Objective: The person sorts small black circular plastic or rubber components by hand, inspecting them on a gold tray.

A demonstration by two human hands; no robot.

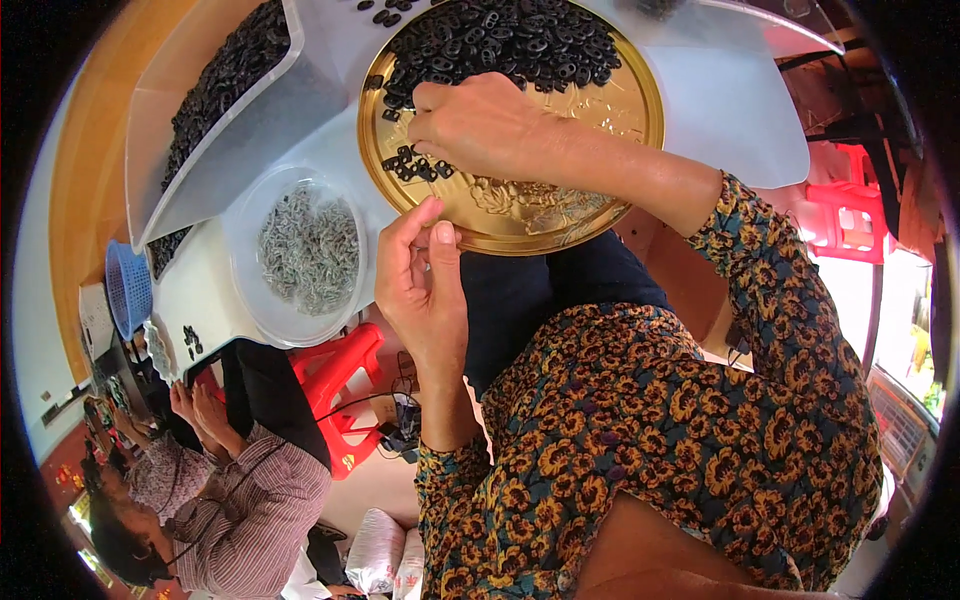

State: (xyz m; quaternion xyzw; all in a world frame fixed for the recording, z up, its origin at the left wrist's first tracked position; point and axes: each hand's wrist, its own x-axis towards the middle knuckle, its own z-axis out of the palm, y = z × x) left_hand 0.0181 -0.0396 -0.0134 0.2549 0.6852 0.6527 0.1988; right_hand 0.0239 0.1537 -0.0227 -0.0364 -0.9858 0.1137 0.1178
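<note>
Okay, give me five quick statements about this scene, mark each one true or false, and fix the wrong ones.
1. The right hand is over the golden tray. True.
2. The golden tray is square. False: it is round.
3. Black pieces are heaped on the tray's far side. True.
4. A round tub holds small grey pieces. True.
5. The tub is right of the tray. False: it is left of it.

A gold tray lies under the right hand, black links ahead of it, a yellow-flowered dark sleeve behind.
</note>
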